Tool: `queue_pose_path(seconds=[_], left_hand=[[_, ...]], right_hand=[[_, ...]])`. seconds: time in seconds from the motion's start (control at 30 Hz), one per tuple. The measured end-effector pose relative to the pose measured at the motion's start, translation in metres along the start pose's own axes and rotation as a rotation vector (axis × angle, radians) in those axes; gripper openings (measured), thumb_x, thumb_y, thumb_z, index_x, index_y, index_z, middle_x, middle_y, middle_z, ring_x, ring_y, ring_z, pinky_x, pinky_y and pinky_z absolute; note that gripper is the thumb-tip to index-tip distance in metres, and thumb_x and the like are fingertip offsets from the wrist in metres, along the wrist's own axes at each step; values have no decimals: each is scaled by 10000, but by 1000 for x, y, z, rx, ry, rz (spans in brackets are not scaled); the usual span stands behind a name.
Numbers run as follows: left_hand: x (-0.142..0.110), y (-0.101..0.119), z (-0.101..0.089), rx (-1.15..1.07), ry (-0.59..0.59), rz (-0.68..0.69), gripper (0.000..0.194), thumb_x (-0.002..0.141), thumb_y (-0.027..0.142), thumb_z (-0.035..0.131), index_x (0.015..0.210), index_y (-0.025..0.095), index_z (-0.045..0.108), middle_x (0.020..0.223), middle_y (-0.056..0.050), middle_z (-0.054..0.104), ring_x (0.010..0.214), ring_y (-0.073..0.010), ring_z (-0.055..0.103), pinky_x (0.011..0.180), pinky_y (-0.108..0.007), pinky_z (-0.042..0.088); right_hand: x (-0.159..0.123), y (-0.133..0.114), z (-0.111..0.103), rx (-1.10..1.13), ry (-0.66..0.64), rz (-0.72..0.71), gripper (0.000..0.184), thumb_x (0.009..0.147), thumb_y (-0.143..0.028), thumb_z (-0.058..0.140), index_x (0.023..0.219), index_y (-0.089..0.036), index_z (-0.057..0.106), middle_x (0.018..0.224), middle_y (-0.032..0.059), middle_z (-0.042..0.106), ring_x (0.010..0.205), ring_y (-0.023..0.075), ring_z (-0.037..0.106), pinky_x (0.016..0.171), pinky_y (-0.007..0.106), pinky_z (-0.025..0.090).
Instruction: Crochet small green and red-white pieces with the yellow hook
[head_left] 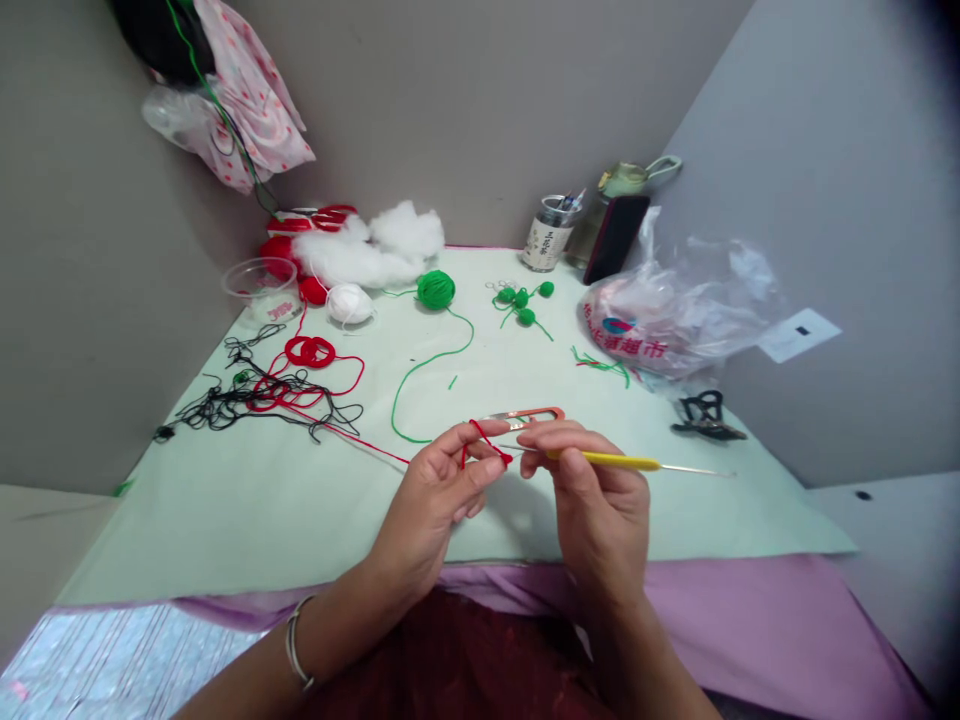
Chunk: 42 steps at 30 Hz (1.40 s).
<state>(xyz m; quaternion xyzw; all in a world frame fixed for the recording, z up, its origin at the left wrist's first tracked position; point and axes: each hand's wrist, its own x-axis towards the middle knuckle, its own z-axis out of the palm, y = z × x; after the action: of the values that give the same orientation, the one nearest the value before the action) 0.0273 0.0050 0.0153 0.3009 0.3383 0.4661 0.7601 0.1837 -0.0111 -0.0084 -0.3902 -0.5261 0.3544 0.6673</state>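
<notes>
My left hand [450, 475] pinches a small red crochet piece [505, 460], with red yarn [486, 437] looped over its index finger. That strand trails back left to loose red coils on the table. In my right hand [600, 480] is a crochet hook [622, 461] with a yellow handle, held like a pen. One metal end of the hook points at the red piece; the other sticks out to the right. Whether the tip sits inside a loop I cannot tell. Just beyond my fingers lie orange-handled thread snips [551, 413], partly hidden.
Tangled black yarn [217, 405] and red coils [309, 351] lie left. Behind are white stuffing [360, 255], a white ball [349, 303] and a green yarn ball [436, 290]. Small green crocheted balls [520, 298], a plastic bag [675, 310] and a black claw clip [705, 415] are right.
</notes>
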Motion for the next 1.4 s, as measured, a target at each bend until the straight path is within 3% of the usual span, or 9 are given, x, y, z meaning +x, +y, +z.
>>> queue_pose_path(seconds=[0.1, 0.23, 0.4, 0.57, 0.8, 1.0, 1.4], left_hand=[[-1, 1, 0, -21, 14, -1, 232, 813, 262, 884, 1017, 181, 811, 741, 55, 546, 496, -17, 261, 496, -208, 233], [-2, 0, 1, -10, -6, 31, 215, 819, 273, 883, 1002, 188, 808, 775, 33, 591, 529, -33, 301, 498, -206, 240], [-2, -1, 1, 38, -5, 55, 235, 821, 286, 886, 1027, 200, 813, 783, 39, 570, 538, -36, 344, 495, -209, 235], [-1, -2, 0, -1, -12, 20, 270, 800, 249, 903, 1053, 200, 822, 756, 48, 557, 526, -26, 331, 498, -197, 235], [0, 3, 0, -96, 6, -38, 126, 810, 205, 879, 882, 138, 800, 903, 2, 651, 493, 20, 302, 495, -168, 259], [2, 2, -1, -137, 26, -57, 123, 817, 184, 865, 834, 124, 759, 693, 69, 524, 471, 8, 264, 493, -153, 276], [1, 2, -1, -123, 16, -59, 130, 822, 189, 858, 832, 124, 746, 682, 70, 502, 476, 2, 264, 496, -159, 272]], right_hand=[[-2, -5, 1, -41, -50, -77, 182, 1039, -269, 624, 1019, -274, 805, 1042, 65, 784, 834, 196, 699, 732, 362, 591], [-3, -10, 5, -161, -139, -136, 238, 1014, -160, 649, 1114, -296, 817, 1104, 68, 792, 1047, 231, 749, 847, 388, 622], [-5, -6, 12, -235, -46, -137, 273, 977, -95, 685, 1097, -302, 817, 963, 28, 788, 859, 181, 735, 767, 340, 615], [-5, -3, 14, -286, -12, -161, 295, 951, -60, 703, 1085, -299, 813, 959, 24, 784, 865, 182, 718, 748, 331, 584], [-4, -4, 6, -221, 91, -151, 231, 995, -124, 664, 1068, -287, 811, 944, 10, 736, 785, 151, 667, 710, 313, 529], [-8, -7, 4, -135, 71, -164, 223, 1020, -135, 608, 1038, -256, 794, 853, 6, 717, 742, 162, 656, 713, 339, 518], [-8, -8, 4, -139, 46, -162, 238, 1012, -109, 595, 1025, -245, 790, 845, 8, 707, 761, 166, 646, 727, 345, 509]])
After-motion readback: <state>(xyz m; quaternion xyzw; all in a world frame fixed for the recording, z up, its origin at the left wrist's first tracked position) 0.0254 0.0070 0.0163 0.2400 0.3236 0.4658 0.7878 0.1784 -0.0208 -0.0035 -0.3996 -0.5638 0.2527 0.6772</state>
